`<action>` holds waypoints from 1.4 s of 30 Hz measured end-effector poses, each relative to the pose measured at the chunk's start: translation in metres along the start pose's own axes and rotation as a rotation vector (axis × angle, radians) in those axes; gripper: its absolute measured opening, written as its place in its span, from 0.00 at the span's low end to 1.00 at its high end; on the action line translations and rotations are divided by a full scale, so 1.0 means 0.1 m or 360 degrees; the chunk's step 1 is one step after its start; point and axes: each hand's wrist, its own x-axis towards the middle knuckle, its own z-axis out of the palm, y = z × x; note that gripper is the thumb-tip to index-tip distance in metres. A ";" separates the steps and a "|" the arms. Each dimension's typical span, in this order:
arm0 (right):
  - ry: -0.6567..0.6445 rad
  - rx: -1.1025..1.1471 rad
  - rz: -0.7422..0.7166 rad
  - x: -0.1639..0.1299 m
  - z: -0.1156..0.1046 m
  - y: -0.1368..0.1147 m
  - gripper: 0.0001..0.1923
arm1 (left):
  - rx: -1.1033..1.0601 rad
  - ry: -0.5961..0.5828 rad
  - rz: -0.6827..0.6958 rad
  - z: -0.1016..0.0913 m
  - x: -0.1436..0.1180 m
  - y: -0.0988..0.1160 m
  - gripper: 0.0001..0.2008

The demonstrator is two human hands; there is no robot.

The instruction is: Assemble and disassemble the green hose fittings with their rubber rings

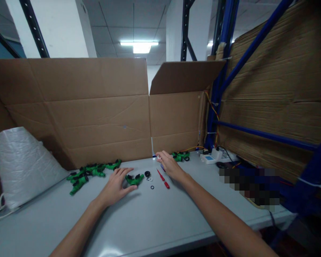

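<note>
Left hand [115, 185] lies flat and open, fingertips on one green part [134, 179] mid-worktop [149, 221]; right hand [169, 165] pinches a small white ring [158, 156] farther off. Loose rings [149, 179] and red tool [163, 179] lie between; a green pile [89, 172] waits left, one finished-looking piece [181, 156] far right

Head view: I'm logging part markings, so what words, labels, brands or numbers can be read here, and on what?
None can be read.
The white device by the blue rack has a blue patch, too small to read.
The cardboard wall, green parts and red tool show no print.
</note>
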 end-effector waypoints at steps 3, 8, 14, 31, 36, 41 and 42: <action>-0.0023 0.0013 -0.0013 0.00 0.03 0.02 0.11 | -0.0019 -0.0005 0.0002 0.01 0.00 0.04 0.34; -0.0048 0.0040 -0.0040 -0.02 0.02 0.01 0.13 | 0.0007 -0.0057 -0.0043 0.03 -0.01 0.02 0.34; -0.0036 0.0002 -0.0073 -0.01 -0.03 -0.02 0.13 | 0.0029 -0.0091 -0.0077 0.04 -0.01 -0.01 0.33; 0.0053 0.0027 -0.0117 -0.02 0.07 0.05 0.12 | 0.0025 -0.0152 -0.0023 0.10 -0.02 0.03 0.20; 0.0011 0.0061 -0.0127 -0.04 0.07 0.02 0.15 | 0.0019 -0.0165 -0.0048 0.12 -0.04 0.03 0.17; 0.0020 0.0067 -0.0082 -0.05 0.09 -0.01 0.19 | 0.0020 -0.0164 -0.0057 0.10 -0.04 0.09 0.16; 0.0026 0.0079 -0.0072 -0.05 0.09 -0.01 0.20 | 0.0018 -0.0165 -0.0060 0.10 -0.04 0.10 0.17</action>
